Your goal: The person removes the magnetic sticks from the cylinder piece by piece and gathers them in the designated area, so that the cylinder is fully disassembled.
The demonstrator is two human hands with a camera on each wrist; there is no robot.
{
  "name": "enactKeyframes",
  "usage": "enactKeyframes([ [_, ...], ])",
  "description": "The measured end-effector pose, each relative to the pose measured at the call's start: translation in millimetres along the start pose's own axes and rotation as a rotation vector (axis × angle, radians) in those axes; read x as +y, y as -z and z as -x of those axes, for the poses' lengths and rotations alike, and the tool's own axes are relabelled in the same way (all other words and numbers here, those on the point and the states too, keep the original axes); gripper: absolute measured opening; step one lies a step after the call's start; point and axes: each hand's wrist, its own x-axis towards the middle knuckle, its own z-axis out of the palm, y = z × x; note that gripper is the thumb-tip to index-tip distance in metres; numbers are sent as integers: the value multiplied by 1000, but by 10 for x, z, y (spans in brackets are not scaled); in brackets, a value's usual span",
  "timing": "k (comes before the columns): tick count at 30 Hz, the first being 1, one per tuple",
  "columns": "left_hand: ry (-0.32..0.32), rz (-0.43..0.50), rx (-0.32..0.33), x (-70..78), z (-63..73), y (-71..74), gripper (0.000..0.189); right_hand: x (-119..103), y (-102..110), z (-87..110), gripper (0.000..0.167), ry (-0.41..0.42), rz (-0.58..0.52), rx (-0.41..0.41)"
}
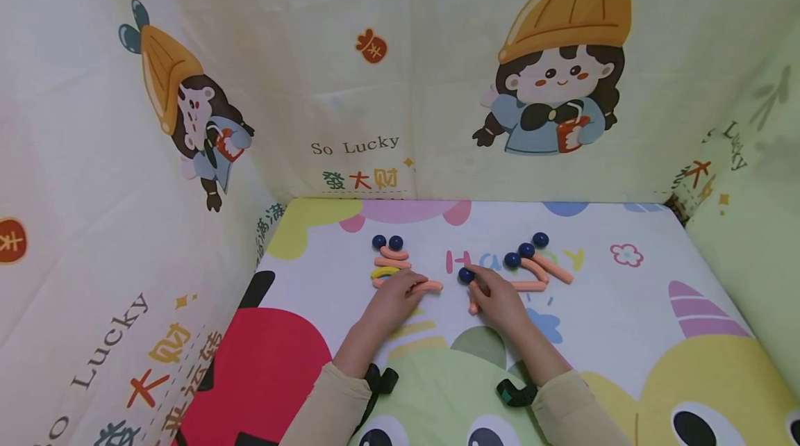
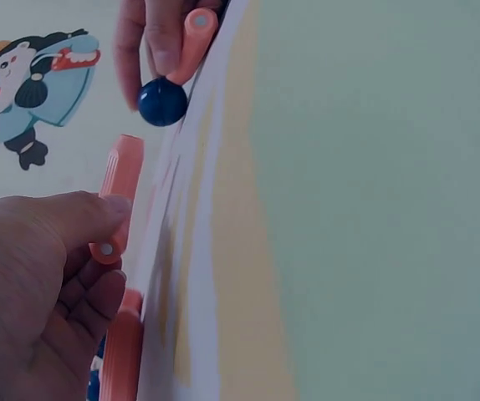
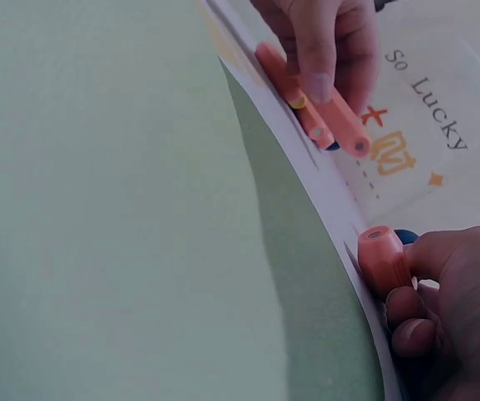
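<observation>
My left hand [image 1: 395, 301] pinches a salmon-pink magnetic rod [image 2: 123, 171] between thumb and fingers, with a round metal spot in its end. My right hand [image 1: 500, 299] holds a dark blue ball [image 1: 465, 276] at its thumb and index finger. Another pink rod [image 3: 380, 255] meets that ball and lies against the curled fingers of this hand. Beside my left hand are more pink rods [image 1: 392, 262], a curved yellow piece [image 1: 384, 271] and two dark blue balls [image 1: 396, 243]. Part of this group is hidden behind the hand.
Right of my right hand lie a straight pink rod [image 1: 530, 286], a curved pink rod [image 1: 535, 270], a longer slanted one [image 1: 554, 269] and three dark blue balls [image 1: 526, 250] in a slanted row. Printed cloth [image 1: 437, 119] hangs behind the patterned tabletop [image 1: 600, 300].
</observation>
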Motion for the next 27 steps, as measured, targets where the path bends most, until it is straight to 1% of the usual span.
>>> enactKeyframes([
  [4, 7, -4, 32, -85, 83, 47, 26, 3, 3, 7, 43, 1, -8, -5],
  [8, 9, 0, 54, -201, 146, 92, 25, 2, 5, 9, 43, -7, -15, -12],
  [14, -2, 21, 91, -418, 235, 168, 39, 4, 10, 12, 44, -7, -21, -17],
  [17, 21, 48, 101, -499, 279, 204, 42, 8, 8, 16, 44, -2, -26, -12],
  [19, 54, 54, 102, -530, 304, 228, 41, 14, 5, 18, 44, 4, -27, -8],
  [21, 74, 56, 100, -549, 325, 247, 40, 17, 3, 18, 45, 6, -28, -6],
  [24, 82, 40, 98, -572, 344, 260, 36, 14, 2, 19, 45, 8, -27, -3],
  [27, 73, 17, 105, -594, 350, 255, 33, 7, 2, 18, 44, 6, -30, -1],
])
